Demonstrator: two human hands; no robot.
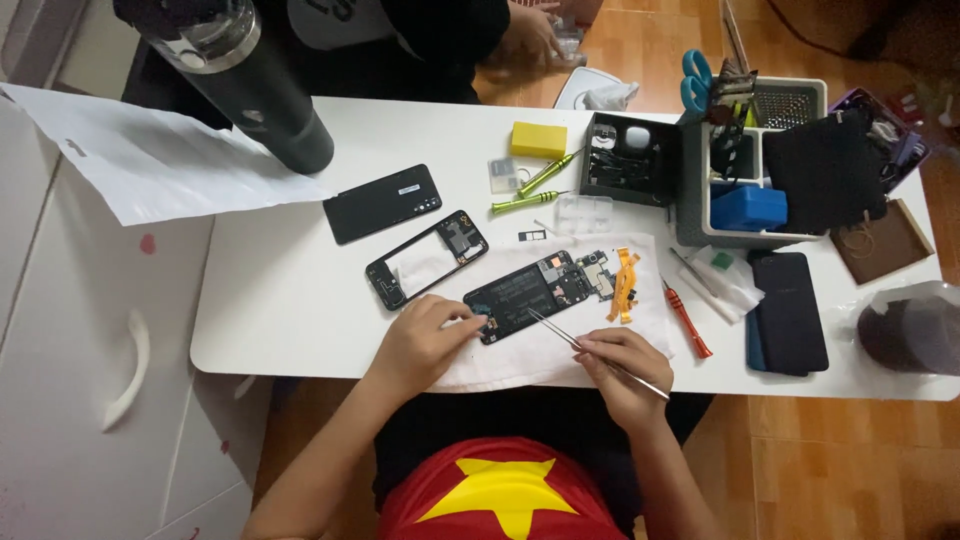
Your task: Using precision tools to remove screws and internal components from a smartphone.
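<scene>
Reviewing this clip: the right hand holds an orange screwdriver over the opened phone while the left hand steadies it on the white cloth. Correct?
Not quite. In the head view the right hand holds metal tweezers, not the orange screwdriver, which lies beside it. The left hand steadies the opened phone on the white cloth.

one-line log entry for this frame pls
left hand: steadies opened phone | right hand: holds tweezers, tips on phone | surface: white cloth

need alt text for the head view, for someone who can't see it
Seen from above, a left hand steadies an opened phone on a white cloth while the right hand pokes it with tweezers. Screwdrivers, a back cover and a frame lie nearby.
</scene>
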